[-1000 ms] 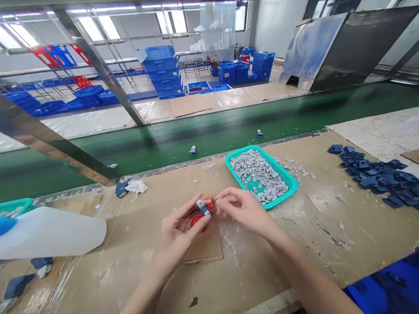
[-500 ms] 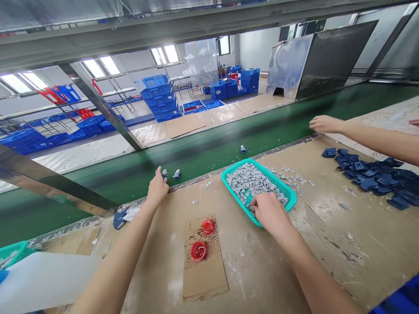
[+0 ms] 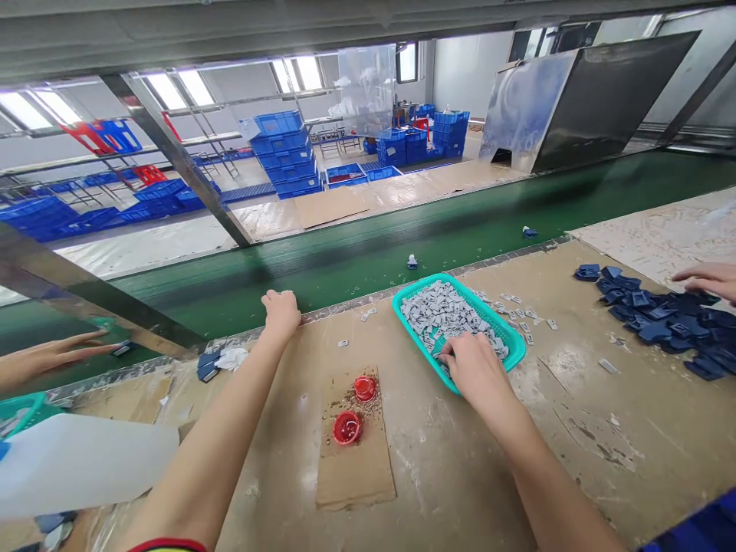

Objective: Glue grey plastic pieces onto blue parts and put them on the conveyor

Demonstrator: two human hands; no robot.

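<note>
The right hand (image 3: pixel 474 368) is laid palm down in the near corner of a teal plastic basket (image 3: pixel 514 338), fingers curled into its heap of small grey moulded clips (image 3: pixel 445 314), though whether one is pinched cannot be told. The left hand (image 3: pixel 281 310) is stretched far forward – loosely closed, knuckles up, nothing seen in it – and rested on the desk's (image 3: pixel 575 429) worn far edge, just short of the green conveyor belt (image 3: pixel 356 261). Between the two forearms, two red round caps (image 3: pixel 355 408) are set on a flat cardboard scrap (image 3: pixel 356 468) – within easy reach of either hand.
</note>
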